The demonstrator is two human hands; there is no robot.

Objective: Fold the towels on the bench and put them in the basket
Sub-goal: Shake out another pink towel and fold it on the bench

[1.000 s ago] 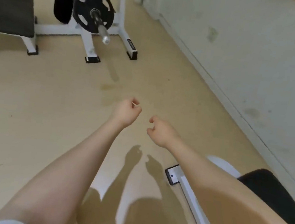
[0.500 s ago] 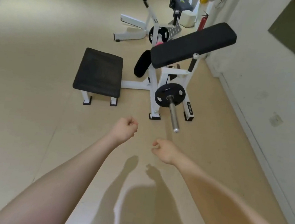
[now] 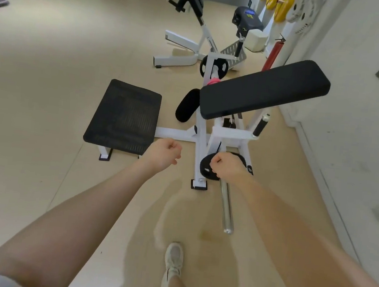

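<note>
Just beyond the left hand [image 3: 164, 155], the low black seat pad [image 3: 125, 117] looks like a woven or ribbed mesh, matt and rough, while the long angled pad [image 3: 264, 88] beyond the right hand [image 3: 228, 166] looks like smooth black vinyl with a dull sheen. The machine frame [image 3: 202, 133] between and beyond the hands is white painted metal, fairly glossy, and the bare bar [image 3: 226, 207] just under the right forearm is polished, shiny metal. The floor [image 3: 32, 125] around both arms is smooth beige with a soft, low gloss.
</note>
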